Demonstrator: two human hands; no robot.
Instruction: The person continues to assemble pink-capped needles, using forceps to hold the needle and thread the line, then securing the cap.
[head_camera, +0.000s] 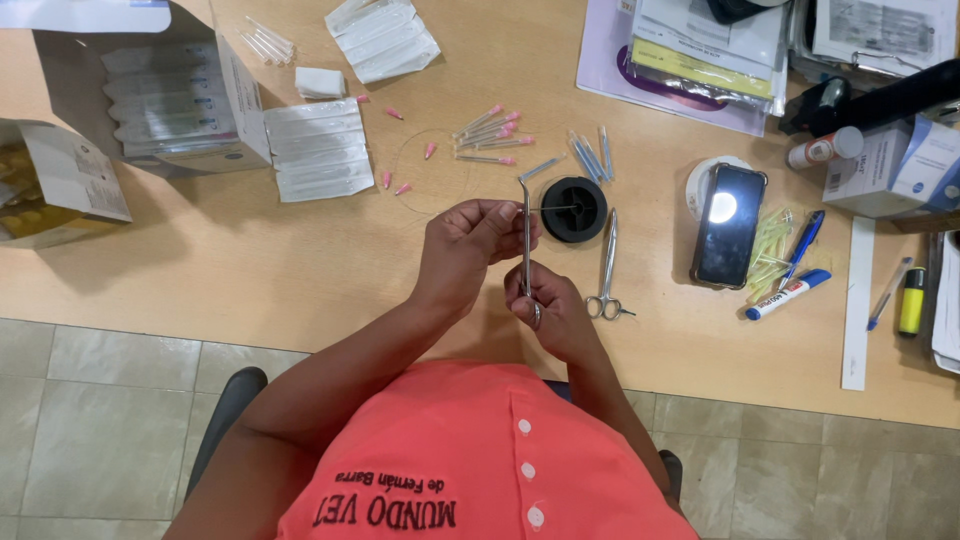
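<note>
Forceps (526, 240), slim and stiff steel, sit closed in my right hand (545, 305) by their ring handles. My left hand (470, 235) pinches thin, springy wire near their tip, above the desk (250, 260).

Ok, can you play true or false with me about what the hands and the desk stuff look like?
1. The right hand holds a long metal clamp tool by its ring handles. True.
2. The left hand lies flat on the table. False: it is raised, its fingers pinched near the tool's upper part.
3. A black spool sits just beyond the hands. True.
4. The phone lies left of the hands. False: it lies to their right.
5. Silver scissors lie on the table beside the right hand. True.
6. The small needle caps are green. False: they are pink.
</note>
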